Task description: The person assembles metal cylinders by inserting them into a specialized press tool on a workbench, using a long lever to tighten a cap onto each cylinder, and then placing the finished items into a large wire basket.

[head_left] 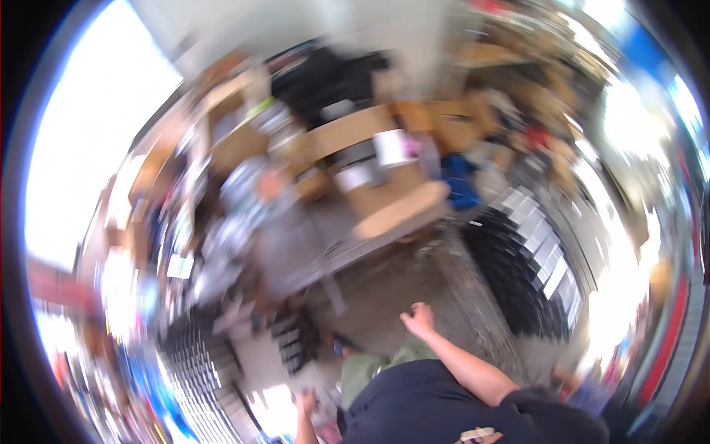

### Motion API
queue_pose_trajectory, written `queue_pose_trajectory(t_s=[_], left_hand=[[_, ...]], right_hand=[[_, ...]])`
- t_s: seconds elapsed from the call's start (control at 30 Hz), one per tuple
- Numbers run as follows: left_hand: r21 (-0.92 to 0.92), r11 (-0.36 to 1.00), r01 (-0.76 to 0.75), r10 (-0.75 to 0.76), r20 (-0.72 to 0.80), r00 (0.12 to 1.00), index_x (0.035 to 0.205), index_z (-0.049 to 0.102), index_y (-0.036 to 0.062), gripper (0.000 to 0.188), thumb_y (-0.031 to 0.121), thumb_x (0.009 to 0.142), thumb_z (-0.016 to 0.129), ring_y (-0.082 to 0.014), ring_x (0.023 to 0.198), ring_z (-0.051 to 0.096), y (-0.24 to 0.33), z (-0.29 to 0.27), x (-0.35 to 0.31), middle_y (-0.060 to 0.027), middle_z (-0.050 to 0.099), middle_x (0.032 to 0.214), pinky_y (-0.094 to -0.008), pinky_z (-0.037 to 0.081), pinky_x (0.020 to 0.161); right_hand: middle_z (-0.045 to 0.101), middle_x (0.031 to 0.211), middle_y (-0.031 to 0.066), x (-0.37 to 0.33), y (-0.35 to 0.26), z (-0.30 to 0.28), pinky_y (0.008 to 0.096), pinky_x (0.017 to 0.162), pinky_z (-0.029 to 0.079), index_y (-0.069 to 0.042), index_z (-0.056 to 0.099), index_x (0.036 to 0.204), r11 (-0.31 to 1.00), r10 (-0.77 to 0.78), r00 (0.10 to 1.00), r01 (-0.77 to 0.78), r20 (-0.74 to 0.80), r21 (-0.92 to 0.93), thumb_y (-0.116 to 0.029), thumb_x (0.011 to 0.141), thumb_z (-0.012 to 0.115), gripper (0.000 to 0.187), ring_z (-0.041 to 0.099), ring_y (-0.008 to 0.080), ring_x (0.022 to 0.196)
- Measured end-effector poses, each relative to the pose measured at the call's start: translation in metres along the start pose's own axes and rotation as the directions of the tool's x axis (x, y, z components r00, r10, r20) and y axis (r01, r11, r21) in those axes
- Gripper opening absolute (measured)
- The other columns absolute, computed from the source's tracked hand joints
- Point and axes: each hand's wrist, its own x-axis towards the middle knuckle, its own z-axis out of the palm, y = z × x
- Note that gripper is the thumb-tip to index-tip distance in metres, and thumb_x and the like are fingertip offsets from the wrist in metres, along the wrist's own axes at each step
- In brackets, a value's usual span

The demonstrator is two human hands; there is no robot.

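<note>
My right hand (419, 321) hangs in front of my body at the lower middle, over the floor. Its thumb and fingers are loosely bent with a gap between them, and nothing shows in it. Lower and to the left, my left hand (304, 402) is smeared by motion, so its fingers cannot be made out. Neither hand touches anything that I can see. Ahead of me stands a table (325, 256) with an opened cardboard box (396, 185) on it. A bundle of clear plastic (251, 189) lies at its left part.
Stacked black crates or trays (510, 274) with pale labels stand to the right, and similar dark stacks (196, 362) to the left. A blue bag-like thing (460, 181) sits beyond the table's right end. Cardboard boxes (455, 122) crowd the back. Everything is blurred.
</note>
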Motion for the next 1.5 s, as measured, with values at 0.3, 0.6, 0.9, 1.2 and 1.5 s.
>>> queue_pose_trajectory(t_s=[0.3, 0.6, 0.9, 1.2, 1.5], left_hand=[[-0.707, 0.329, 0.626, -0.706, 0.256, 0.66, 0.102, 0.068, -0.0053, 0.052, 0.043, 0.082, 0.068, -0.0447, 0.105, 0.066, -0.004, 0.03, 0.086, -0.0314, 0.068, 0.105, -0.0485, 0.052, 0.095], [-0.475, 0.321, 0.82, -0.919, 0.053, 0.39, 0.119, 0.059, 0.0032, 0.049, 0.023, 0.077, 0.074, -0.0404, 0.107, 0.063, -0.167, 0.118, 0.226, -0.0168, 0.063, 0.113, -0.047, 0.055, 0.089], [-0.733, -0.454, 0.507, -0.782, 0.6, 0.167, 0.079, 0.07, -0.0122, 0.044, 0.031, 0.072, 0.078, -0.0257, 0.054, 0.069, -0.124, 0.143, 0.123, -0.0187, 0.068, 0.068, -0.0413, 0.056, 0.051], [-0.835, -0.536, -0.127, -0.614, 0.282, 0.737, 0.105, 0.068, -0.0019, 0.032, 0.014, 0.081, 0.08, -0.0179, 0.083, 0.069, 0.116, -0.106, -0.264, -0.0062, 0.07, 0.092, -0.0322, 0.056, 0.073], [-0.363, 0.427, -0.828, -0.418, -0.892, 0.175, 0.116, 0.05, 0.0029, 0.059, 0.002, 0.065, 0.078, -0.027, 0.1, 0.064, 0.089, -0.396, -0.126, -0.0146, 0.065, 0.104, -0.0419, 0.05, 0.094]], right_hand=[[0.061, 0.123, 0.014, 0.016, -0.097, 0.047, 0.032, 0.098, 0.045, 0.002, 0.051, 0.133, 0.989, -0.041, 0.953, 0.082, 0.301, -0.124, -0.038, 0.091, 0.073, 0.063, 0.057, 0.0194, 0.111], [0.064, 0.095, 0.0013, 0.03, -0.202, 0.141, 0.0258, 0.064, 0.046, -0.012, 0.059, 0.117, 0.992, 0.102, 0.943, -0.12, 0.315, 0.037, -0.034, 0.097, 0.062, 0.03, 0.059, 0.0109, 0.077], [0.034, 0.063, -0.0074, 0.054, -0.221, 0.15, 0.024, 0.044, 0.025, -0.016, 0.056, 0.101, 0.953, 0.239, 0.83, -0.3, 0.504, 0.043, -0.032, 0.1, 0.058, 0.016, 0.03, 0.005, 0.048], [0.043, 0.061, -0.0051, 0.07, -0.115, 0.051, 0.028, 0.041, 0.031, -0.014, 0.06, 0.092, 0.978, 0.198, 0.814, -0.204, 0.547, -0.049, -0.031, 0.099, 0.056, 0.019, 0.037, 0.0086, 0.044], [0.058, 0.066, -0.0004, 0.031, -0.126, 0.04, 0.0317, 0.058, 0.041, -0.001, 0.067, 0.079, 0.996, -0.059, 0.982, 0.045, 0.181, 0.081, -0.041, 0.089, 0.073, 0.042, 0.048, 0.0121, 0.059]])
